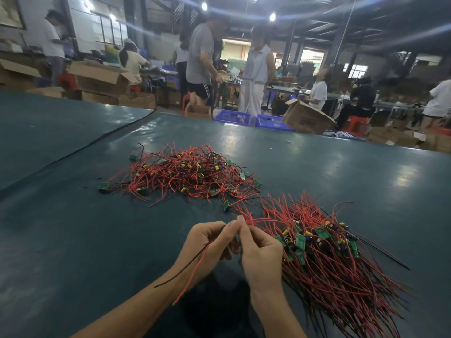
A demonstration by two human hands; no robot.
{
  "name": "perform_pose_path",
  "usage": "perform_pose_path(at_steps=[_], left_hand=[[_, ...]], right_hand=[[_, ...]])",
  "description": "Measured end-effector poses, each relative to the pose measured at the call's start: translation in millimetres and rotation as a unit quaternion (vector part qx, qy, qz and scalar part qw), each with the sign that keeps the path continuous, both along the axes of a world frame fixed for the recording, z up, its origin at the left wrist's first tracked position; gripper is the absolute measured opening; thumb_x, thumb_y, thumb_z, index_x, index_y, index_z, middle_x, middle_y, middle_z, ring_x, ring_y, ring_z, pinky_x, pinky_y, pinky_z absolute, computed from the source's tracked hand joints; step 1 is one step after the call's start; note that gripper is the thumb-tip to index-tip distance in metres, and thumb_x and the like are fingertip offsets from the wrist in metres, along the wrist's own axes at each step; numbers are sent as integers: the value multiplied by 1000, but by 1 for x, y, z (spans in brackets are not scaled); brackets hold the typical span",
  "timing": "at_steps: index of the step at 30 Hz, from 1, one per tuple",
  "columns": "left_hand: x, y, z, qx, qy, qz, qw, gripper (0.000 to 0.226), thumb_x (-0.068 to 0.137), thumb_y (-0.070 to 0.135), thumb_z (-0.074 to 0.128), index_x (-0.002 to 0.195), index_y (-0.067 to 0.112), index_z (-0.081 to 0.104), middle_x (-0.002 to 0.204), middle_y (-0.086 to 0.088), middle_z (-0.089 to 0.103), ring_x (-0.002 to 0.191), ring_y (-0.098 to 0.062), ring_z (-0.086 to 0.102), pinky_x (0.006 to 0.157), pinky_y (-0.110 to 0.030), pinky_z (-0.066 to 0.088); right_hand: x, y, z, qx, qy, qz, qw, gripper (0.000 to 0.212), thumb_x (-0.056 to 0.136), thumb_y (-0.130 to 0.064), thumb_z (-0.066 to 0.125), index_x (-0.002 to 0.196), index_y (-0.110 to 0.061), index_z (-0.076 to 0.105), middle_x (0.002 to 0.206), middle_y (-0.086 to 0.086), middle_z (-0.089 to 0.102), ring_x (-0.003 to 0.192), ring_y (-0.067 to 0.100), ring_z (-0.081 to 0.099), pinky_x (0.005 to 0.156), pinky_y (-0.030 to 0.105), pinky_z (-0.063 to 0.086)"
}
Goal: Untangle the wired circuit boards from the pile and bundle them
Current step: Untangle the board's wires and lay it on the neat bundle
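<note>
A tangled pile of small green circuit boards with red and black wires [185,174] lies on the dark green table [73,228], ahead of me. To the right a sorted heap of boards [324,242] lies with its wires roughly aligned. My left hand [207,242] and my right hand [261,254] meet fingertip to fingertip and pinch one wired piece. Its red wire and black wire [192,269] trail down across my left forearm. Whether a board is between the fingers is hidden.
A seam in the table cover [97,140] runs diagonally at the left. Beyond the far table edge stand blue crates [253,118], open cardboard boxes [305,118] and several people at other benches.
</note>
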State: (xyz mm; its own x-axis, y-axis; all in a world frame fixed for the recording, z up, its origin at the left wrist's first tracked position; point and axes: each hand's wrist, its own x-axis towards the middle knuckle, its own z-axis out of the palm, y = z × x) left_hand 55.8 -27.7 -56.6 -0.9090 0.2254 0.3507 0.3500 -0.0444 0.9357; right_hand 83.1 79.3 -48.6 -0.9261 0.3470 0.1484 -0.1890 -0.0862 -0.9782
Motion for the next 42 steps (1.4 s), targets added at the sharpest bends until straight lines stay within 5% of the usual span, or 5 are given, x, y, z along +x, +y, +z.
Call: perform_pose_path(at_steps=[13,23,30,36,42], left_hand=[[10,4,-5,-81,74,-36,993,46,91,46,55,55,17,65,55,-1,65,51,-11,59,55,-23,45],[1,-4,-17,-231,212,-24,949,9,89,38,63,93,31,59,80,17,63,68,-3,60,60,-28,51],[4,-7,-17,-317,254,-9,914,15,86,29,61,98,23,69,91,10,65,77,-9,61,69,-32,51],[-23,-34,-14,-324,237,142,905,11,88,21,65,97,19,71,98,10,65,92,-7,59,83,-31,50],[-63,-70,-25,-393,163,289,858,34,86,21,67,119,16,64,138,-7,45,122,-24,44,105,-41,36]], right_hand=[[-11,42,2,-144,-62,-132,979,22,95,-24,65,80,-12,76,45,-9,41,37,3,29,35,18,29],[-10,19,-12,168,-41,1,985,41,98,-27,57,64,-12,71,61,-2,70,59,8,65,59,22,51],[-14,49,-8,258,-81,-46,962,47,102,-30,49,58,-13,53,43,-11,47,45,4,43,49,21,35],[-3,50,-6,495,-159,-94,849,47,95,-47,55,138,-29,51,110,-9,57,91,13,54,71,28,39],[-2,41,-1,427,-85,-106,894,40,93,-40,60,131,-26,58,90,-13,48,76,2,47,70,29,40]])
